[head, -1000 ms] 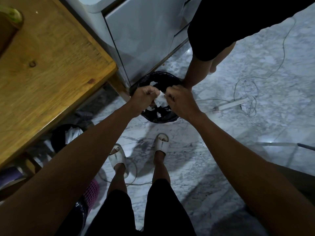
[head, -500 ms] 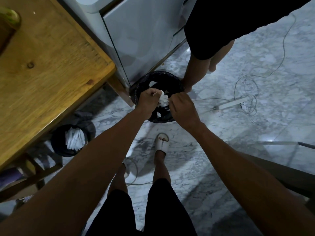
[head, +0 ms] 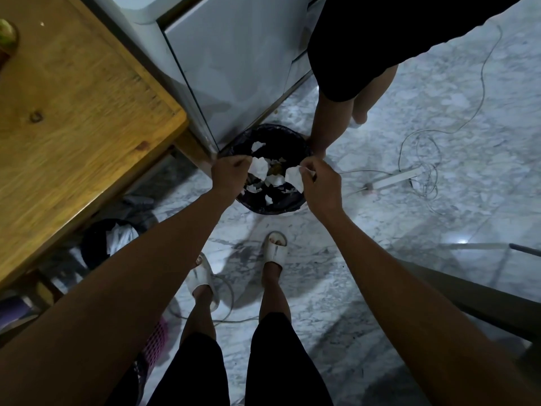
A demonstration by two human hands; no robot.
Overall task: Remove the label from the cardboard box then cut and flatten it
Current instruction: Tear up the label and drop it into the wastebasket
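Both my hands hover over a black-lined waste bin (head: 265,208) on the floor. My left hand (head: 231,172) pinches one crumpled white piece of the label (head: 259,168) at the bin's left side. A second torn white label piece (head: 294,177) is pinched by my right hand (head: 320,183) at the bin's right side. Several white scraps (head: 273,180) lie inside the bin. The cardboard box is not in view.
A wooden table (head: 73,112) stands at the left, a white cabinet (head: 234,60) behind the bin. Another person's legs (head: 330,118) stand just beyond the bin. A power strip with tangled cables (head: 395,178) lies on the marble floor at right. A second bin (head: 99,244) sits under the table.
My hands were together on one white piece of label; they have pulled apart, and each now holds a separate torn piece over the bin.
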